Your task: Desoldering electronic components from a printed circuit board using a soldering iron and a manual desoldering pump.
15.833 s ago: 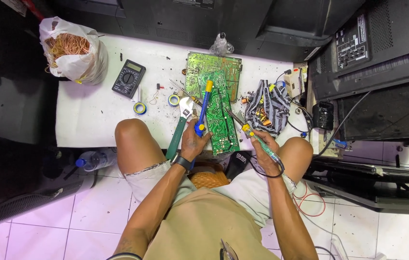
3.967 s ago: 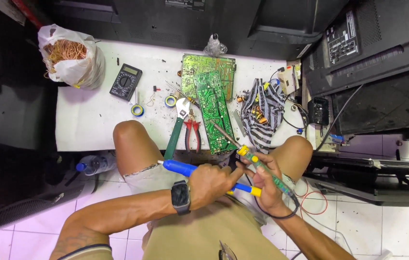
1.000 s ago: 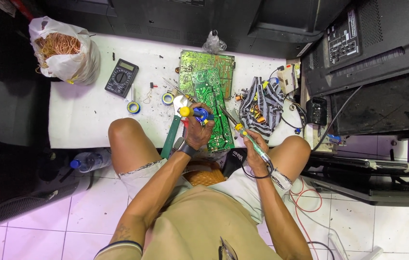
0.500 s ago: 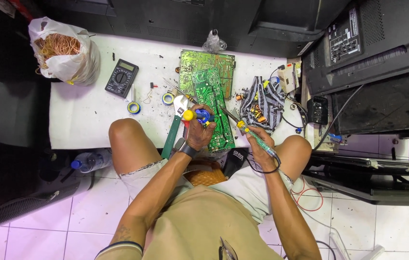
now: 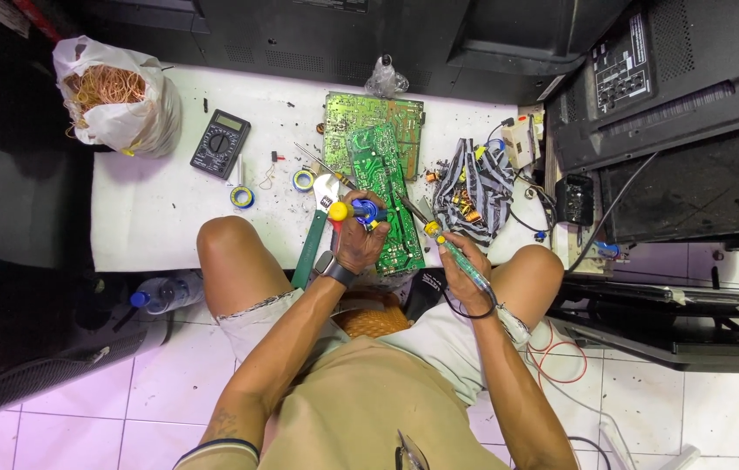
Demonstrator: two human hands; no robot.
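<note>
Blue-yellow desoldering pump (image 5: 354, 211) and soldering iron (image 5: 454, 256) angle over green circuit board (image 5: 384, 202).

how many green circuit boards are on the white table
2. The larger board lies flat at the table's far edge. The narrower board lies overlapping its near side, under the left hand. More may be hidden under the striped cloth.

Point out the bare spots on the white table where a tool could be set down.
Free: the table below the multimeter to its near edge, left of the left knee; also the strip between multimeter and circuit boards. Crowded: around the boards, left hand, right hand and wire bundle.
</note>
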